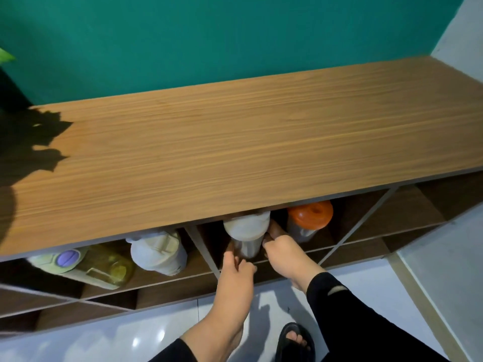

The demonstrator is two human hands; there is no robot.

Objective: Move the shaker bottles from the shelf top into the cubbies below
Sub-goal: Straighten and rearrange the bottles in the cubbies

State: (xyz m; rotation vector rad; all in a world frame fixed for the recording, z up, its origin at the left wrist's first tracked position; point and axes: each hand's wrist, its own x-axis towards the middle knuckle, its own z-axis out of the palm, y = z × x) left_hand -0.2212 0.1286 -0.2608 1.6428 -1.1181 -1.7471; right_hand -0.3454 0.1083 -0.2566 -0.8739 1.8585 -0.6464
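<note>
A clear shaker bottle with a white lid (247,227) stands in the middle cubby under the wooden shelf top (235,142). My left hand (236,270) grips its lower left side and my right hand (285,253) grips its right side. An orange-lidded shaker (309,218) stands to its right in the same cubby. In the cubby to the left stand a white shaker (156,250) and a yellow-green bottle with a purple cap (86,265). No bottle stands on the shelf top.
A teal wall (209,40) rises behind the shelf. A plant's leaf (5,57) and its shadow sit at the far left. Lower cubbies (170,293) show under the top row. My sandalled foot (294,340) rests on the white tiled floor.
</note>
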